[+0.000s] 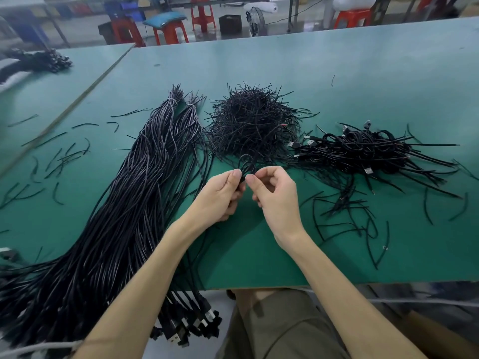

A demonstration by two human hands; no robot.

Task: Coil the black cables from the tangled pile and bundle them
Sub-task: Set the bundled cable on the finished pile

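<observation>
green mat [337, 73] over the bench, black wire all across it. on my feed the two hands meet above the near middle of the mat. left hand [220, 195] pinches a small coiled cable [247, 164] between thumb and curled fingers. right hand [274, 198] pinches the same coil from the other side, thumbs almost touching. the coil's loops stand up past the fingertips, just in front of a heap of short ties [254, 123]. long cables [129, 203] lie in a thick sheaf to the left, banded near the far end, with usb plugs [186, 325] hanging over the near edge. tangled pile of coils [363, 151] sits to the right, apart from the hands. loose tie pieces [64, 156] are scattered at far left. red stools [202, 14] stand beyond the bench.
</observation>
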